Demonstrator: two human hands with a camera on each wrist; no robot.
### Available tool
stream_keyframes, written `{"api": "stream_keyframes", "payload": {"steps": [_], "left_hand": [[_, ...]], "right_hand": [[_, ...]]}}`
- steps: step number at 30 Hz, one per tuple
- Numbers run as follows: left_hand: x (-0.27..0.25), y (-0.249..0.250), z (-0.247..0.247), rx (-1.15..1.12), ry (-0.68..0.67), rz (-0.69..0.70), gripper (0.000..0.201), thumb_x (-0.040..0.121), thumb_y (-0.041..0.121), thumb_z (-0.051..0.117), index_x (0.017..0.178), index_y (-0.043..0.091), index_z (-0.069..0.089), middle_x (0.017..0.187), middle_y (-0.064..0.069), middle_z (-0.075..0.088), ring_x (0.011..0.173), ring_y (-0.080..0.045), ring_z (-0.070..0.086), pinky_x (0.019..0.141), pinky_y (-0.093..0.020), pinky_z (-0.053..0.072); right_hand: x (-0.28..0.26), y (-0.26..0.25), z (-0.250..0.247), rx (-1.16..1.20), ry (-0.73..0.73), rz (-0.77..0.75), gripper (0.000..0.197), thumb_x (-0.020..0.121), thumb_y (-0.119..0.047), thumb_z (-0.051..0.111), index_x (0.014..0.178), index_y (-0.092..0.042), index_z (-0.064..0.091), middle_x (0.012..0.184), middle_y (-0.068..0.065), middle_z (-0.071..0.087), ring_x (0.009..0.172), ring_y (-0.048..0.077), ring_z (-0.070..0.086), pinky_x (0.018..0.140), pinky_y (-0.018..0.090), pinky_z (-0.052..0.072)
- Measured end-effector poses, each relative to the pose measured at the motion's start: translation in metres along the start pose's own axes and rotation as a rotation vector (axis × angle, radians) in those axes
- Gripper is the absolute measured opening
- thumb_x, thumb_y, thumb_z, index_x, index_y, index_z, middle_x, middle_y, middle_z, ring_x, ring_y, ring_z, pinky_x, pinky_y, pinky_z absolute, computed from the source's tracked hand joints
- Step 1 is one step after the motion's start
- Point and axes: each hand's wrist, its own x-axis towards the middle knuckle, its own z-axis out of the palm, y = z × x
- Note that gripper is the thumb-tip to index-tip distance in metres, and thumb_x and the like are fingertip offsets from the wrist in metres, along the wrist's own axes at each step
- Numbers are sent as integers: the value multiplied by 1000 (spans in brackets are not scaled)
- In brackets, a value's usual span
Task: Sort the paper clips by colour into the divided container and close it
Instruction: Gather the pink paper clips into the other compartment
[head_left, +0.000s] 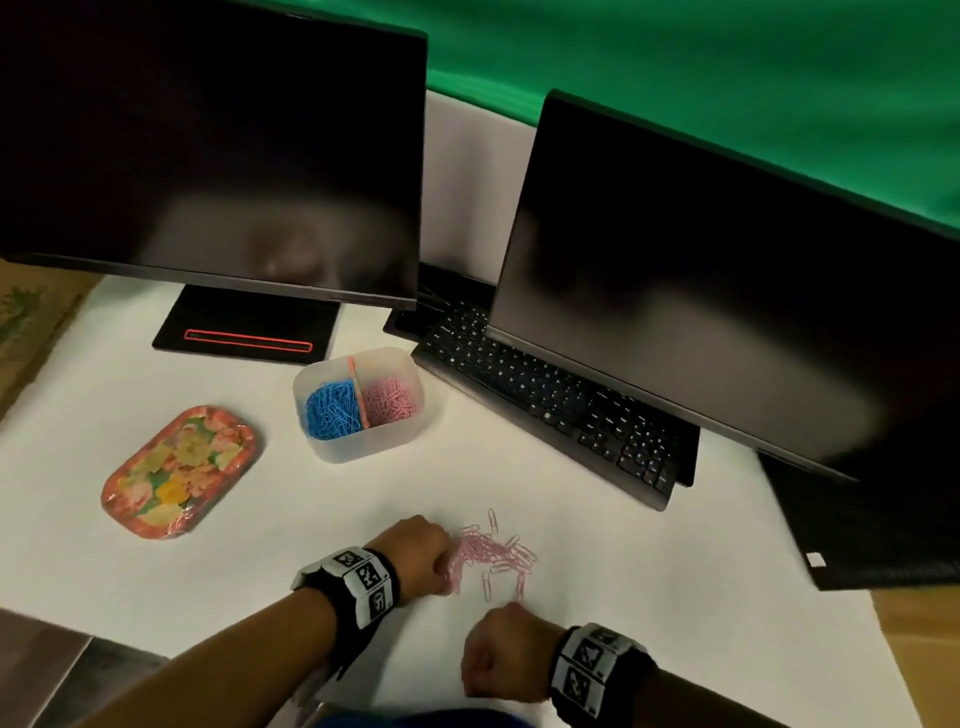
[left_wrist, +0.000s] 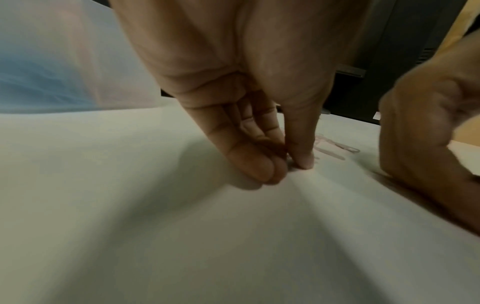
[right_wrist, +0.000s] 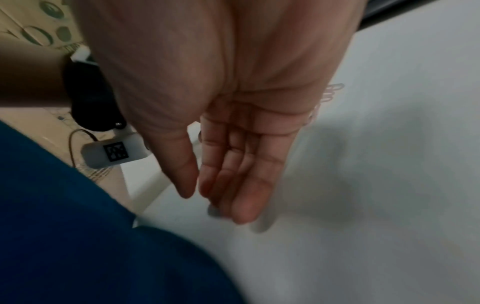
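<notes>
right hand (head_left: 501, 657): held nearest the body, just below the pink pile; in the right wrist view its fingers (right_wrist: 244, 181) are seen straight and relaxed, side by side, with nothing held.
left hand (head_left: 421, 553): set at the left edge of the pile; in the left wrist view its fingers (left_wrist: 259, 164) and thumb are pressed together with tips on the table, whether a clip is pinched cannot be told.
pink clips (head_left: 493, 553): scattered loose on the table (head_left: 260, 545) between the two hands and beyond them.
box (head_left: 363, 447): stood open, well apart from the hands, in front of the left monitor (head_left: 208, 145); blue clips (head_left: 332, 408) are kept in its left half, pink ones in its right, split by a divider (head_left: 358, 389).
lid (head_left: 179, 470): laid flat on the table, left of the box, apart from it.
keyboard (head_left: 556, 405): placed right of the box, under the right monitor (head_left: 727, 291).
</notes>
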Motion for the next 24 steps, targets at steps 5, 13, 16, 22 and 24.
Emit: {"api": "stream_keyframes", "payload": {"steps": [5,13,16,22,24], "left_hand": [[13,6,0,-66,99,36,16,79,29,69,73,24,54,73,8,55,74,-16,55,65,-23,36],[5,0,-3,-157,200,-103,83,68,38,80,134,25,31,126,-2,43,106,-27,59,85,-31,47],[6,3,4,-63,135,-86,107,64,43,82,146,24,16,140,-8,29,116,-29,54,95,-34,48],[23,21,9,-47,136,-55,79,75,35,75,141,23,34,135,-7,35,115,-30,56,98,-37,47],[26,26,5,-47,173,-49,60,79,31,71,133,23,45,125,-6,43,109,-30,59,94,-36,48]], "right_hand": [[19,7,-19,89,211,83,19,84,-13,58,90,-7,74,96,7,74,83,12,64,65,4,38],[0,34,-42,170,549,225,31,77,-19,67,106,-19,55,96,-6,50,86,13,52,70,18,37],[-20,40,-29,182,529,379,66,73,-23,72,127,-26,35,112,-4,38,92,18,56,74,21,44],[-2,36,-26,196,543,417,81,76,-21,73,142,-21,26,129,3,32,110,23,58,94,26,49],[11,32,-30,218,554,409,73,79,-19,70,141,-20,32,130,4,35,114,23,55,97,26,46]]}}
